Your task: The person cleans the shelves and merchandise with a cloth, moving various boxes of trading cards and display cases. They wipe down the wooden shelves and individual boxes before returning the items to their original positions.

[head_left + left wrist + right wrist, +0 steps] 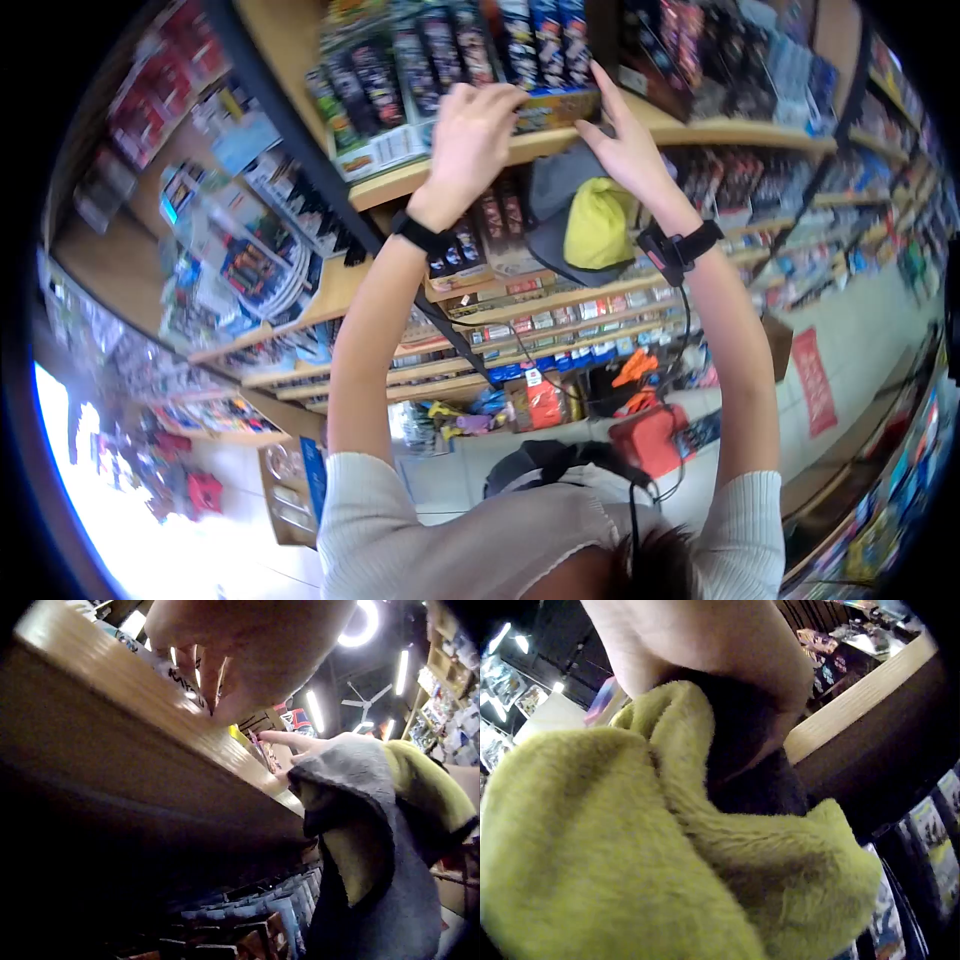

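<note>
On a wooden shelf (735, 132), a display box (555, 110) holds upright dark packets (547, 45). My left hand (472, 140) lies over the shelf's front edge, its bent fingers reaching the left end of that box; in the left wrist view this hand (247, 645) hides what its fingertips touch. At the box's right end is my right hand (632, 155), index finger and thumb stretched out. From this hand hangs a grey and yellow cloth (600, 225), its other fingers hidden by it. The yellow side of the cloth (592, 840) fills much of the right wrist view.
More packets (365, 85) stand left of the box, and a dark box (660, 65) stands to the right. Lower shelves carry rows of small goods (560, 318). A dark upright post (290, 125) runs beside my left arm. Cables hang from my right wrist.
</note>
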{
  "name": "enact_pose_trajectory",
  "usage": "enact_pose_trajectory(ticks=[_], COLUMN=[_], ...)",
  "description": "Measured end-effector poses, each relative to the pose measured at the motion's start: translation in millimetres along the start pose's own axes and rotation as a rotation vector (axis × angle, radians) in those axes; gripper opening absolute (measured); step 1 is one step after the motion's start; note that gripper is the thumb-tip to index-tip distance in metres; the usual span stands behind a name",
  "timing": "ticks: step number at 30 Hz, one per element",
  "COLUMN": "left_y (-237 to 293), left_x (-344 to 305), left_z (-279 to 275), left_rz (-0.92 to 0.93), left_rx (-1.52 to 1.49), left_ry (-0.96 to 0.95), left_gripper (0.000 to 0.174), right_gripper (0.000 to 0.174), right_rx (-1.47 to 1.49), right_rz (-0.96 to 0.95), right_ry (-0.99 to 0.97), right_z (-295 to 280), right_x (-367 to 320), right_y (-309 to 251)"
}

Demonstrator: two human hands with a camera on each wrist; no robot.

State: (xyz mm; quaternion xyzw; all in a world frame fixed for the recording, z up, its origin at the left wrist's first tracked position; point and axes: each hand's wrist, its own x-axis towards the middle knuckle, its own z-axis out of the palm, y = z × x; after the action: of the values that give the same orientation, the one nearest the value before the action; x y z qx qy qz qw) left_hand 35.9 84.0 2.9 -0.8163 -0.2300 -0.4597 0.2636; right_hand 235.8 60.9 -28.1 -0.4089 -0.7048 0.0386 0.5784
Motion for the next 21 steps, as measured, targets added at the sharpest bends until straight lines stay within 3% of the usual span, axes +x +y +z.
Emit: enact_pose_trajectory(ticks=[3,5,6,7,9,13,17,19,21], left_y=[3,43,60,80,132,259,380,439,488], left_x=[-8,-7,-11,-17,-31,-73,-165,-216,-277], left_z=[6,2,6,16,40,123,238,284,327], left_rz=[-0.017,0.084,0.097,0.094,0.128,0.151,-0.014,-0.056,-0.101], left_rx=[0.041,0.208,0.239,0.084,-0.181,-0.659,-1.088,-1.195,-1.251], left_ry=[0.013,0.065,0.098,0.124,-0.05,-0.437,-0.778,-0.956,-1.107], left_gripper=[0.026,0.029,0.026,0.027,0.032,0.025,0.027,0.027,0.03], right_gripper=[0.06,0.054,0.049,0.045,0.042,0.038,0.026,0.021,0.022], right_rx=[0.068,0.039,0.108,0.183,0.228,0.109,0.141,0.065,-0.042], right_rz=[-0.112,-0.13,-0.015,0.087,0.336,0.732,1.181,1.363,1.516], right_ry=[0.125,0.235,0.238,0.253,0.262,0.453,0.675,0.699,0.57], right_z=[-14,-27,-32,-38,-47,-67,-98,-118,-146], right_x=[-52,-102,-129,-157,-217,-345,-473,-533,-584], right_y=[-21,-17,-17,-17,-7,27,45,58,67])
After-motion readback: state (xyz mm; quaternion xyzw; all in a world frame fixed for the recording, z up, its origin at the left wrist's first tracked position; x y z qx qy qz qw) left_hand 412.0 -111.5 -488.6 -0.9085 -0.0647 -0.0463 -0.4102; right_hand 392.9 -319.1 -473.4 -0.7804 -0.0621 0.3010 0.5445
